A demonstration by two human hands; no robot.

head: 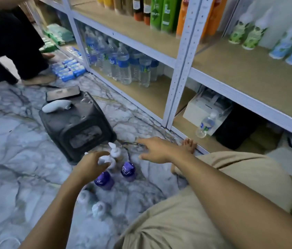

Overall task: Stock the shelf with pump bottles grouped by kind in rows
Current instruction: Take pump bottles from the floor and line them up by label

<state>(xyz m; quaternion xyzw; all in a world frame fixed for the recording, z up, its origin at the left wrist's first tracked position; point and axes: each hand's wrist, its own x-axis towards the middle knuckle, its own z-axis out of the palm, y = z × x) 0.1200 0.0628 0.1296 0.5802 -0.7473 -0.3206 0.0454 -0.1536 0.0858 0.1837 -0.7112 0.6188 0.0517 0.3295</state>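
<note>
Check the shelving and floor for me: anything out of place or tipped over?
One lone water bottle stands at the front of the bottom shelf in its right bay, beside a white box, apart from the grouped water bottles in the left bay. The purple bottles on the floor stand upright; no spill shows.

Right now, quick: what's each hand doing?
Left hand: fingers curled round a pump bottle at its top.
Right hand: open, holding nothing.
</note>
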